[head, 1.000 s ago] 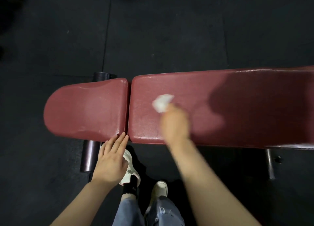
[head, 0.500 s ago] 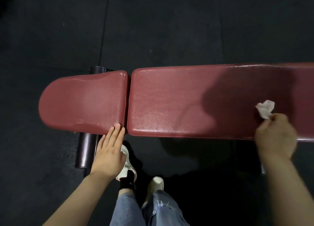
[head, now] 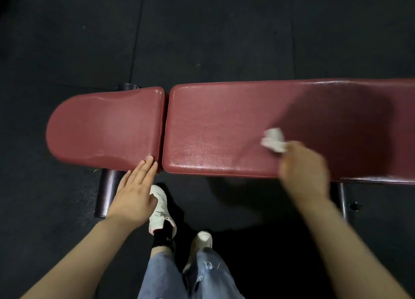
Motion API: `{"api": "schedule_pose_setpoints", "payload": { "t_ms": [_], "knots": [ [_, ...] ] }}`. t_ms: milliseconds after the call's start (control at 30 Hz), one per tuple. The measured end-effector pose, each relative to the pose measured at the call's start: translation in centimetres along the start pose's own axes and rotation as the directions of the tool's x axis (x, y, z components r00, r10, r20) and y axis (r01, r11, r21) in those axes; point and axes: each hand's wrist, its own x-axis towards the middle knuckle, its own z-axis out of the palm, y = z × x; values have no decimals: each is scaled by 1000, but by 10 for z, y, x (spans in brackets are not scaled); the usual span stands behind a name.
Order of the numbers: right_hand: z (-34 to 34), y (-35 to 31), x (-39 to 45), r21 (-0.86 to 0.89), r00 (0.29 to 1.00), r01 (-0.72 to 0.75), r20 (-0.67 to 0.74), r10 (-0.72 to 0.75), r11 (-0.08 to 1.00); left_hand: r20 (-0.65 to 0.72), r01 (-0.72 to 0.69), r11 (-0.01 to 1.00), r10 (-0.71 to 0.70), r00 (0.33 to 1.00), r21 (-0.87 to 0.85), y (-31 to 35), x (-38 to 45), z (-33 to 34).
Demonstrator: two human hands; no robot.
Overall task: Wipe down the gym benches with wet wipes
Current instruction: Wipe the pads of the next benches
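Right hand [head: 303, 166] pinches a crumpled white wet wipe [head: 273, 140] against the long dark-red padded vinyl back pad [head: 224, 130] of the bench. Half a second ago the wipe was near the pad's right end; now it has swept back leftward toward the middle, motion-blurred. So back-and-forth strokes are ongoing, and the long pad looks mostly covered, judging by its sheen. Left hand [head: 134, 193], fingers straight and together, rests its fingertips on the near edge of the shorter rounded red seat pad [head: 103, 128], unmoved. Seat pad likely next.
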Motion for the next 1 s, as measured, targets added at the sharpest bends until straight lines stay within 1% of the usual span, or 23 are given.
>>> {"api": "schedule_pose_setpoints", "payload": {
  "t_ms": [67, 100, 133, 167, 200, 233, 267, 300, 367, 400, 433, 500, 567, 633, 667, 700, 733, 767, 800, 833, 900, 933, 1000],
  "knots": [
    [-19, 55, -7, 79, 968, -229, -86, 235, 970, 0, 6, 1000, -6, 1000, -25, 2, 1, 2],
    [-18, 61, -9, 94, 942, -304, -116, 314, 948, 2, 8, 999, -8, 1000, -33, 4, 1, 3],
    [-12, 52, -11, 94, 933, -321, -140, 332, 942, 3, 4, 999, -4, 1000, -34, 4, 1, 3],
    [-1, 30, -12, 78, 946, -276, -154, 285, 958, 1, 1, 1000, -1, 1000, -29, 4, 2, 3],
    [13, -2, -13, 57, 973, -179, -136, 185, 982, 1, 3, 1000, -3, 1000, -19, 3, 2, 3],
    [29, -43, -15, 40, 995, -22, -93, 25, 999, 4, 6, 1000, -6, 1000, -5, 1, 2, 3],
    [43, -87, -21, 10, 983, 181, -26, -180, 983, 12, 6, 1000, -6, 1000, 6, 0, 2, 2],
    [56, -128, -30, -9, 921, 387, 57, -386, 922, 20, 5, 1000, -5, 1000, 13, 0, 1, 1],
    [68, -183, -47, 19, 718, 672, 233, -656, 741, 21, 4, 1000, -4, 1000, 8, -1, 2, 0],
    [69, -189, -49, 38, 663, 719, 258, -702, 694, 25, 2, 1000, -3, 1000, 10, -1, 2, -1],
    [74, -178, -46, 59, 654, 731, 224, -723, 680, 31, 5, 1000, -5, 999, 15, -1, 2, -2],
    [69, -130, -43, 125, 729, 661, 128, -673, 740, 36, 14, 1000, -14, 999, 17, -1, 2, -3],
    [56, -65, -41, 144, 843, 517, 88, -531, 844, 32, 24, 1000, -24, 999, 2, 1, 2, -3],
    [37, 9, -44, 95, 944, 324, 26, -328, 941, 22, 30, 999, -29, 999, -17, 4, 2, -2],
    [27, 46, -47, 84, 984, 179, -9, -178, 980, 15, 31, 999, -31, 999, -22, 5, 2, -2],
    [15, 79, -50, 104, 999, 10, -52, -4, 995, 11, 34, 999, -34, 999, -25, 6, 1, -1],
    [7, 105, -51, 167, 981, -154, -92, 171, 974, 9, 35, 999, -35, 999, -25, 6, 1, 0],
    [2, 120, -51, 254, 939, -286, -120, 324, 924, 9, 35, 999, -35, 999, -23, 7, 1, 1],
    [2, 124, -49, 319, 901, -349, -143, 409, 881, 10, 38, 999, -37, 999, -22, 7, 1, 1],
    [2, 114, -46, 371, 881, -364, -160, 445, 854, 8, 42, 999, -42, 999, -23, 8, 1, 1],
    [9, 73, -35, 432, 899, -296, -174, 401, 852, 1, 50, 998, -50, 999, -28, 9, 1, 1],
    [16, 45, -28, 432, 928, -227, -175, 328, 873, 2, 52, 998, -52, 999, -27, 9, 1, 1],
    [31, -19, -19, 309, 983, -42, -157, 94, 950, 1, 49, 999, -49, 999, -23, 9, 1, 0]
  ]
}}
